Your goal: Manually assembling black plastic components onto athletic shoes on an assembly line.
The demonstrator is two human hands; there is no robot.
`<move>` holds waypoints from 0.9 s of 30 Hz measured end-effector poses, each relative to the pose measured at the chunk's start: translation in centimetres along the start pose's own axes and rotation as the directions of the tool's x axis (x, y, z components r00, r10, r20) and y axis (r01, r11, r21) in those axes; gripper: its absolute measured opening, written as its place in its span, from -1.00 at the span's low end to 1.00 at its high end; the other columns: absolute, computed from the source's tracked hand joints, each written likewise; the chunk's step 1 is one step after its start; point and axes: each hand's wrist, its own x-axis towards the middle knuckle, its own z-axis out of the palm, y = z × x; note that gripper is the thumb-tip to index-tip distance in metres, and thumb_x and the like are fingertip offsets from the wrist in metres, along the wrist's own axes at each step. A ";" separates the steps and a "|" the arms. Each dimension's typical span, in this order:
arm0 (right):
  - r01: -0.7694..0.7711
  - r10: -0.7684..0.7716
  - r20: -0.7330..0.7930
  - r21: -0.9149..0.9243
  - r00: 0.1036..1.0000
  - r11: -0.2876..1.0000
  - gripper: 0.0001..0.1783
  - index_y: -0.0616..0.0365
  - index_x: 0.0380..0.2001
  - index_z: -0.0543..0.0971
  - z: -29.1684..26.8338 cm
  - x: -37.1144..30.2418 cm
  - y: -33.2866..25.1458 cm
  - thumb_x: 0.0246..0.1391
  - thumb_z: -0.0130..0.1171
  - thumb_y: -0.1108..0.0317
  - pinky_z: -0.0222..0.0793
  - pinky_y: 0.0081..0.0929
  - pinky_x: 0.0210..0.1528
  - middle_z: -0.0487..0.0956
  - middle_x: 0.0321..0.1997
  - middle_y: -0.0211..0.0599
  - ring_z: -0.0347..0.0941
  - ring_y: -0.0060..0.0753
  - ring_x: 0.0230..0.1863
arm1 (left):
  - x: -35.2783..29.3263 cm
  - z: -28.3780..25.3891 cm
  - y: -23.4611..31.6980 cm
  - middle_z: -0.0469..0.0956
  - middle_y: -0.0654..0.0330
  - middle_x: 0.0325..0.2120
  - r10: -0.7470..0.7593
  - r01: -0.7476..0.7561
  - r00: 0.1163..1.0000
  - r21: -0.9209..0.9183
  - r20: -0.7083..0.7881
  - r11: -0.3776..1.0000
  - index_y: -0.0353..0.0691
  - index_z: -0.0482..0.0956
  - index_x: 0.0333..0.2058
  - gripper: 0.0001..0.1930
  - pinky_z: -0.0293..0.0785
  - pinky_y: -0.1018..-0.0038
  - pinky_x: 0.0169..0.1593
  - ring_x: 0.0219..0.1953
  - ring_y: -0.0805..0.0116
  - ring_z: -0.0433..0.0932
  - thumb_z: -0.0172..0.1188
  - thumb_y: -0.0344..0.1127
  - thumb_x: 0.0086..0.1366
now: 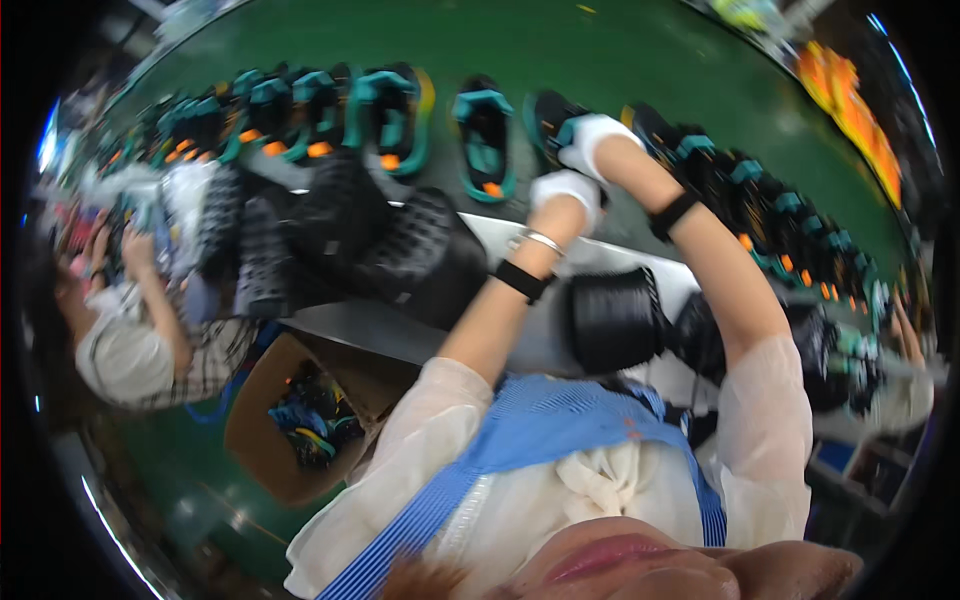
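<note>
Several black and teal shoes stand in a long row on the green work surface. White gloves cover both my hands. My right hand (597, 143) is closed over the near right part of one black shoe (548, 115), at its opening. Close below it, by the heel end of that shoe, is my left hand (568, 190); blur and the glove hide its fingers. To the left stands a single black and teal shoe (482, 140) with an orange tab at its heel. Another dark shoe (650, 130) stands just right of my right hand.
Black bulky pieces (425, 255) and a black ribbed piece (615, 320) rest on the pale near ledge (525, 335). Lower left, a cardboard box (262, 440) holds colourful pieces. A co-worker (135, 340) sits at the left. Orange and yellow pieces (850, 110) lie far right.
</note>
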 end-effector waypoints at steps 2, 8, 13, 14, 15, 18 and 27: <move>-0.005 0.005 -0.016 -0.050 1.000 0.999 -0.71 0.15 -0.31 0.61 1.5 0.8 1.5 -0.13 0.10 0.29 0.45 -0.20 -0.12 0.55 -0.20 0.03 0.49 0.08 -0.16 | 0.3 -0.1 0.9 0.56 0.10 -0.15 -0.045 0.047 0.997 -0.038 0.059 0.998 -0.08 0.60 -0.20 -0.63 0.48 0.33 -0.07 -0.11 0.14 0.54 0.10 0.00 0.10; -0.262 0.277 0.053 -0.203 0.959 0.944 -0.68 0.09 -0.15 0.59 4.5 4.2 2.0 -0.05 0.10 0.44 0.42 -0.26 -0.02 0.50 -0.01 -0.04 0.44 -0.03 0.01 | 1.7 1.8 1.3 0.61 0.22 -0.25 -0.111 0.110 0.994 -0.124 0.004 0.986 -0.02 0.63 -0.28 -0.79 0.52 0.42 -0.19 -0.17 0.24 0.59 0.19 -0.20 0.08; -0.167 0.177 0.041 -0.184 0.983 0.969 -0.68 0.11 -0.12 0.56 4.0 4.6 1.6 0.02 0.03 0.39 0.40 -0.25 0.01 0.48 0.01 0.01 0.43 0.00 0.02 | 1.0 0.6 0.8 0.61 0.22 -0.23 -0.140 0.138 0.990 -0.148 -0.004 0.979 -0.03 0.62 -0.25 -0.78 0.52 0.41 -0.18 -0.18 0.27 0.59 0.18 -0.21 0.10; -0.166 0.176 0.041 -0.186 0.984 0.968 -0.68 0.13 -0.13 0.57 3.8 4.6 1.5 0.05 -0.01 0.34 0.40 -0.25 0.00 0.50 -0.02 0.00 0.44 -0.01 0.00 | 0.9 0.5 0.6 0.61 0.17 -0.25 -0.123 0.121 0.992 -0.150 -0.005 0.981 -0.05 0.61 -0.24 -0.77 0.51 0.37 -0.18 -0.19 0.21 0.59 0.14 -0.21 0.12; -0.162 0.171 0.037 -0.187 0.985 0.969 -0.68 0.13 -0.13 0.57 3.7 4.2 1.4 0.05 -0.01 0.34 0.40 -0.25 0.00 0.50 -0.02 0.00 0.44 -0.01 0.00 | 0.8 0.4 0.5 0.61 0.12 -0.26 -0.106 0.104 0.994 -0.152 -0.005 0.983 -0.07 0.60 -0.22 -0.76 0.51 0.34 -0.17 -0.20 0.15 0.59 0.11 -0.20 0.14; -0.207 0.201 -0.051 -0.236 0.978 0.949 -0.68 0.14 -0.27 0.61 2.1 1.5 -0.5 0.08 -0.06 0.23 0.43 -0.25 -0.08 0.56 -0.16 -0.01 0.50 -0.03 -0.11 | -0.2 1.0 0.8 0.60 0.21 -0.22 -0.163 0.147 0.982 -0.153 -0.097 0.977 -0.05 0.62 -0.24 -0.77 0.53 0.42 -0.21 -0.18 0.27 0.60 0.22 -0.27 0.07; -0.193 0.176 -0.084 -0.293 0.981 0.936 -0.71 0.13 -0.27 0.61 2.7 2.5 0.3 0.09 -0.05 0.27 0.45 -0.25 -0.10 0.57 -0.17 -0.04 0.52 -0.06 -0.13 | 0.3 1.2 1.0 0.61 0.09 -0.28 -0.114 0.107 0.989 -0.083 -0.089 0.991 -0.14 0.62 -0.29 -0.80 0.52 0.36 -0.21 -0.23 0.18 0.61 0.14 -0.28 0.10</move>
